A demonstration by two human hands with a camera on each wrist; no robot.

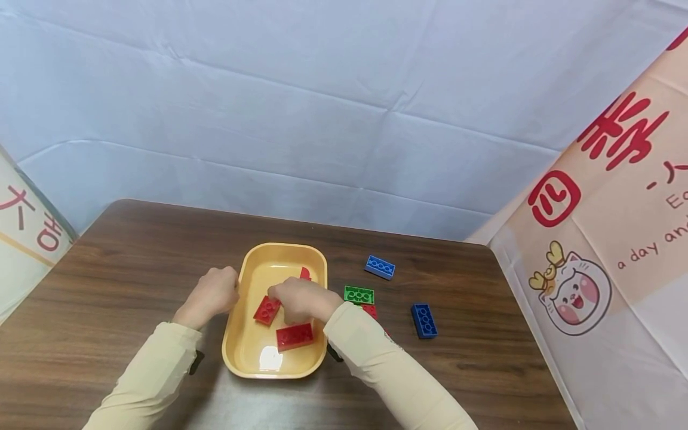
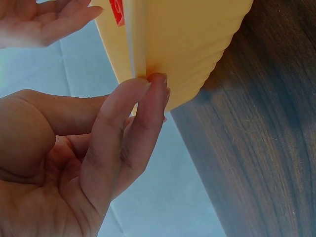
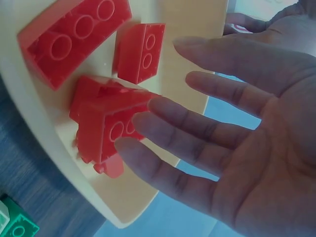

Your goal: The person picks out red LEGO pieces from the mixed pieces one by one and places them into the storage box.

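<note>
A yellow plastic tray (image 1: 267,272) stands on the table with several red toy bricks inside. My left hand (image 1: 215,289) pinches its left rim between thumb and fingers, as the left wrist view shows close up. Over the tray's right half is my right hand (image 1: 303,298). In the right wrist view its fingers are spread and nearly straight, with fingertips at a red brick (image 3: 116,123) lying on other red pieces. Two more bricks lie apart from that pile: a small red brick (image 3: 141,52) and a longer red brick (image 3: 76,37). The right hand hides part of the pile in the head view.
Right of the tray lie a green brick (image 1: 359,295), a light blue brick (image 1: 380,267) and a dark blue brick (image 1: 424,321). A red brick (image 1: 369,310) is partly hidden by the right sleeve. White cloth (image 1: 301,119) hangs behind the brown table (image 1: 134,257).
</note>
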